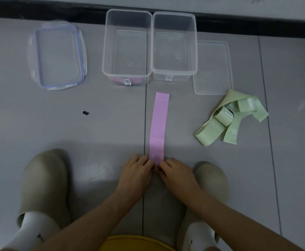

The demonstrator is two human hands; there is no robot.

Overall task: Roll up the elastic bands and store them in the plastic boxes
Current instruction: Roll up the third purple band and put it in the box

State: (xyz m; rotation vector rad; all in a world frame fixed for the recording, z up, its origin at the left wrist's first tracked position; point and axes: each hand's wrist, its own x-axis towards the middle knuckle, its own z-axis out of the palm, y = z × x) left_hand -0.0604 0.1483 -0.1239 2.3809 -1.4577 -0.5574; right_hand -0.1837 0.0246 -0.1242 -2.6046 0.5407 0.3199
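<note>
A pink elastic band (159, 124) lies flat on the grey floor (102, 127), running from the hands toward 12 o'clock and stopping just short of the boxes. The left hand (137, 172) and the right hand (177, 173) meet at its near end, fingers curled down and fingertips pinching the band from either side. That end is hidden under the fingertips, so I cannot tell whether any roll has formed.

At 12 o'clock two clear plastic boxes stand side by side, touching, both uncovered. The left box (106, 44) shows something pink low behind its near wall, blurred by the plastic and a small label; the right box (195, 44) shows only a label. A clear lid with a blue seal (59, 55) lies at 10 o'clock, well apart from the boxes. A plain clear lid (213, 67) lies just right of the right box.

At 2 o'clock a loose heap of green elastic bands (232, 117) touches that plain lid's near corner; their print is too small to read. A small black spot (85, 113) sits at 10 o'clock.

Beige clogs (45, 180) over white socks (34, 227) flank the forearms, the right one partly covered by the arm. A yellow garment (135, 243) is cut off at the bottom edge.
</note>
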